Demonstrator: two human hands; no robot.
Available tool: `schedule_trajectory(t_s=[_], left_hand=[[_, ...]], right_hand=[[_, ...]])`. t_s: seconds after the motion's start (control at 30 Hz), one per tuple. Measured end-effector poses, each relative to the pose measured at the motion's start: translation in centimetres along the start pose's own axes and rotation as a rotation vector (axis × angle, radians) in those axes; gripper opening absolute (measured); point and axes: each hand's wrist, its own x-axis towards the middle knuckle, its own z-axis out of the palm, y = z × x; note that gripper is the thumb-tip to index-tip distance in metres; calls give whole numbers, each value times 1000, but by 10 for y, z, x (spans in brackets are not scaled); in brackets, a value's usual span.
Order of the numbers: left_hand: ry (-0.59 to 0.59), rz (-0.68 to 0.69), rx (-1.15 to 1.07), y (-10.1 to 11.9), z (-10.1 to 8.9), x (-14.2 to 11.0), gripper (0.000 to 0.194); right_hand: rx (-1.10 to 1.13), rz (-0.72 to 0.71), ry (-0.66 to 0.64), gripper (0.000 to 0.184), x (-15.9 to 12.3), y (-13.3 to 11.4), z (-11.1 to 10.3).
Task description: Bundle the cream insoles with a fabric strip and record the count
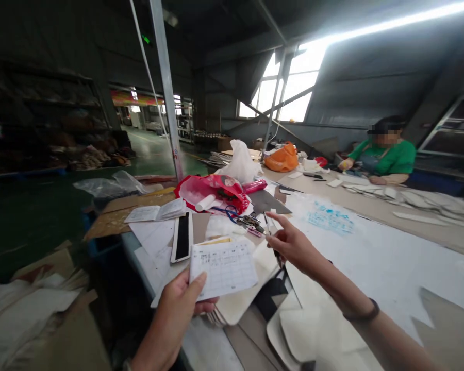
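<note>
My left hand (181, 299) pinches a white paper form (224, 270) between thumb and fingers. The form has a printed grid with handwriting in its upper rows. To its right is my right hand (292, 242), with the index finger stretched out and the other fingers curled around a thin dark pen-like thing (268, 224), mostly hidden. Under and beside the form lie stacked cream-coloured panels (251, 288). Several scissors (251, 222) and a pink-handled tool (254, 232) lie just beyond the form. A white tray-like case with a black face (182, 237) lies to the left.
An open notebook (158, 211) and a red plastic bag (216, 188) lie farther back, near an orange bag (282, 158). A metal post (166, 93) rises behind the table. A person in green (390, 152) sits across at the right. Scraps (27, 309) are piled at lower left.
</note>
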Motion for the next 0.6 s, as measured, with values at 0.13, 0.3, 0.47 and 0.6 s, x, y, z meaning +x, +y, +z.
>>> schedule_trajectory(t_s=[0.13,0.3,0.47,0.6], left_hand=[[-65,-51,-35,-34,13,-54,27],[-102,-159,-95,-84,27,-109,33],[-133,-179,-122,-118,39,-144,38],[-162,-211,-106,-139,50,-168,38]], right_hand=[[948,213,-138,28,-104,8,-18],[1278,398,-42,31,-203,24,-18],[1306,462,37,32,-261,32,-18],[1198,416,90,39,-294,43,-22]])
